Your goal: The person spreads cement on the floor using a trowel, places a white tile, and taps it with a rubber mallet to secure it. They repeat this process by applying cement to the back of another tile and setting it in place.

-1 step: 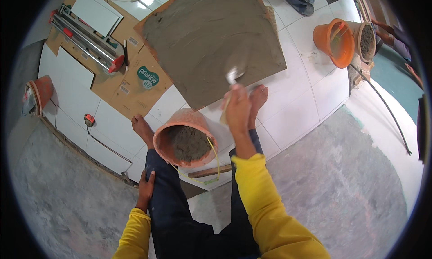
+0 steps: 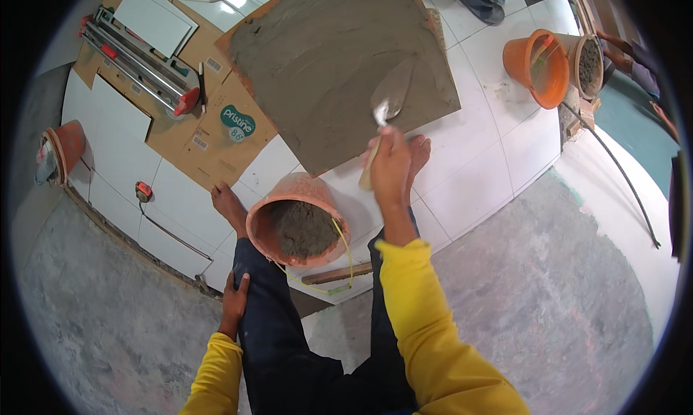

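Note:
My right hand is closed round the pale handle of a trowel. The trowel's blade lies against wet grey mortar spread over a large square slab, and its edges look slightly smeared. My left hand rests on my left trouser leg near the knee, thumb apart from the fingers, with nothing held. Between my bare feet a tilted orange bucket shows grey mortar inside, its yellow handle hanging down on the near side.
A tile cutter lies on flattened cardboard at the left. White floor tiles surround the slab. A tape measure and another bucket are farther left. At the right stand an orange bucket and a mortar-filled bucket, near another person's arms.
My right hand and the trowel have shifted slightly to the right. The blade, blurred before, shows more clearly now. My left hand and the buckets stay in place.

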The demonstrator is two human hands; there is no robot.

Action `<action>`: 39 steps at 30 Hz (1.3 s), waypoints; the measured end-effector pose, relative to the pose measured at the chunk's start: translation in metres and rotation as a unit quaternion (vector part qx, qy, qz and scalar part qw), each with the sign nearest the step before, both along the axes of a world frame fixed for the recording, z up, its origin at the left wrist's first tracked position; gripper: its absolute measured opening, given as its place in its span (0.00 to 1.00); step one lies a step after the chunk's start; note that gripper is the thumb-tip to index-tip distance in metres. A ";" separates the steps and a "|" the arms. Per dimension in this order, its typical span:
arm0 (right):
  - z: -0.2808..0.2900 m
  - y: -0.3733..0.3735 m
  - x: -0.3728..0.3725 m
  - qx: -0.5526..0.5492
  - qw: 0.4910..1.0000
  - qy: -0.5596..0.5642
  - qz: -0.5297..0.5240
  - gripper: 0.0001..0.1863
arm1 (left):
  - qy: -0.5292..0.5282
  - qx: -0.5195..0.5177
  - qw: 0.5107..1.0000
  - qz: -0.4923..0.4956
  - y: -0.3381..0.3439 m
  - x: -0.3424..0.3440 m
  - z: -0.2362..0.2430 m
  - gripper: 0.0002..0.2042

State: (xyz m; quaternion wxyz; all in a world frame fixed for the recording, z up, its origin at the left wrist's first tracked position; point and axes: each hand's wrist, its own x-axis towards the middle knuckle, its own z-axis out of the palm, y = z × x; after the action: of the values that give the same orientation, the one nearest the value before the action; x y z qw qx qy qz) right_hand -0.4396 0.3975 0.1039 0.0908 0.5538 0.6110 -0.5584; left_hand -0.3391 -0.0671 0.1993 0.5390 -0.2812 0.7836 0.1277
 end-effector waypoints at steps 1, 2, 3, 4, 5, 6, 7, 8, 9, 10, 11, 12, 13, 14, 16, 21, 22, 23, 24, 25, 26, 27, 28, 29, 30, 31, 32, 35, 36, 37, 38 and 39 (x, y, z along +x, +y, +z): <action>0.003 0.013 -0.016 -0.016 0.998 -0.006 -0.060 0.18 | 0.000 -0.003 1.000 -0.003 0.002 0.000 0.000 0.47; -0.002 0.017 -0.013 -0.028 0.998 0.002 -0.053 0.18 | 0.004 0.007 1.000 -0.006 0.003 -0.003 -0.004 0.46; -0.013 0.016 -0.007 0.026 0.997 0.025 0.075 0.17 | 0.015 0.016 1.000 -0.003 0.005 -0.005 -0.012 0.45; -0.023 0.010 0.011 0.074 0.976 0.042 0.200 0.17 | 0.020 0.019 1.000 -0.002 0.006 -0.004 -0.012 0.44; -0.025 0.004 0.025 0.119 0.937 0.059 0.323 0.17 | 0.015 0.021 1.000 0.000 0.007 -0.004 -0.013 0.45; -0.019 -0.004 0.037 0.098 0.928 0.062 0.355 0.15 | 0.010 0.019 1.000 0.002 0.006 -0.005 -0.011 0.46; -0.013 -0.003 0.051 0.176 0.912 0.075 0.362 0.16 | 0.004 0.017 1.000 0.003 0.006 -0.005 -0.009 0.47; -0.012 0.008 0.069 0.254 0.891 0.091 0.366 0.16 | 0.003 0.013 1.000 -0.004 0.007 -0.007 -0.009 0.47; -0.022 0.023 0.088 0.263 0.902 0.078 0.334 0.17 | 0.001 0.009 1.000 -0.012 0.010 -0.009 -0.009 0.47; -0.032 0.039 0.108 0.274 0.911 0.066 0.300 0.17 | -0.003 0.006 1.000 -0.022 0.012 -0.010 -0.009 0.47; -0.031 0.048 0.110 0.211 0.949 0.025 0.232 0.18 | -0.001 0.002 1.000 -0.020 0.015 -0.009 -0.008 0.46; -0.028 0.059 0.113 0.199 0.954 -0.022 0.225 0.18 | 0.000 -0.002 1.000 -0.017 0.017 -0.010 -0.007 0.45; -0.009 0.067 0.094 0.182 0.956 -0.065 0.222 0.18 | 0.004 -0.010 1.000 -0.010 0.017 -0.007 -0.004 0.44; -0.016 0.077 0.113 0.179 0.952 -0.047 0.244 0.18 | -0.002 -0.007 1.000 -0.014 0.021 -0.010 -0.005 0.44; -0.047 0.095 0.163 0.168 0.942 -0.008 0.289 0.17 | -0.012 -0.004 1.000 -0.019 0.026 -0.016 -0.007 0.44; -0.042 0.092 0.204 0.159 0.891 -0.009 0.425 0.11 | -0.005 -0.004 0.999 -0.037 0.021 -0.007 -0.009 0.44; -0.042 0.092 0.207 0.166 0.885 -0.002 0.435 0.10 | -0.004 -0.002 0.999 -0.037 0.022 -0.006 -0.009 0.44; -0.043 0.092 0.202 0.177 0.897 0.019 0.405 0.10 | -0.002 -0.002 0.999 -0.039 0.022 -0.007 -0.011 0.44; -0.042 0.089 0.191 0.186 0.907 0.041 0.374 0.10 | -0.002 -0.006 0.999 -0.040 0.020 -0.006 -0.011 0.44; -0.041 0.086 0.180 0.194 0.917 0.063 0.344 0.10 | -0.001 -0.009 0.999 -0.041 0.019 -0.004 -0.010 0.44; -0.038 0.081 0.169 0.186 0.903 0.048 0.384 0.10 | 0.002 -0.007 0.999 -0.035 0.017 -0.002 -0.010 0.44; -0.036 0.076 0.157 0.180 0.888 0.032 0.423 0.10 | 0.006 -0.002 1.000 -0.030 0.015 0.000 -0.013 0.44; -0.033 0.071 0.150 0.174 0.870 0.015 0.461 0.10 | 0.010 0.002 1.000 -0.025 0.013 0.000 -0.014 0.44; -0.031 0.069 0.156 0.166 0.870 0.004 0.465 0.11 | 0.009 -0.003 0.999 -0.035 0.014 0.000 -0.014 0.44; -0.030 0.068 0.169 0.158 0.868 -0.007 0.470 0.11 | 0.008 -0.007 0.999 -0.044 0.017 -0.002 -0.013 0.44; -0.029 0.066 0.180 0.150 0.867 -0.018 0.476 0.11 | 0.007 -0.012 0.999 -0.053 0.021 -0.004 -0.012 0.44; -0.023 0.064 0.182 0.133 0.901 -0.015 0.413 0.12 | 0.009 -0.008 0.999 -0.044 0.020 -0.003 -0.011 0.44; -0.019 0.064 0.177 0.079 0.970 -0.010 0.230 0.15 | 0.016 0.004 1.000 -0.022 0.019 0.001 -0.011 0.44; -0.010 0.063 0.151 0.056 0.982 -0.010 0.178 0.15 | 0.021 0.002 1.000 -0.016 0.018 0.003 -0.008 0.44; -0.007 0.063 0.134 0.034 0.992 -0.012 0.122 0.15 | 0.026 0.001 1.000 -0.013 0.017 0.003 -0.006 0.44; -0.019 0.058 0.140 0.062 0.981 0.003 0.184 0.15 | 0.022 0.004 1.000 -0.016 0.020 0.000 -0.006 0.44; -0.027 0.052 0.140 0.091 0.966 0.018 0.243 0.15 | 0.019 0.006 1.000 -0.017 0.021 -0.003 -0.007 0.44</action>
State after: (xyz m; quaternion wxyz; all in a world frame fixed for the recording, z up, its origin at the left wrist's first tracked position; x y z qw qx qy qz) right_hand -0.3000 0.4490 0.0774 0.1620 0.3844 0.7771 -0.4713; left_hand -0.3416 -0.0458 0.1920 0.5277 -0.2621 0.7977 0.1285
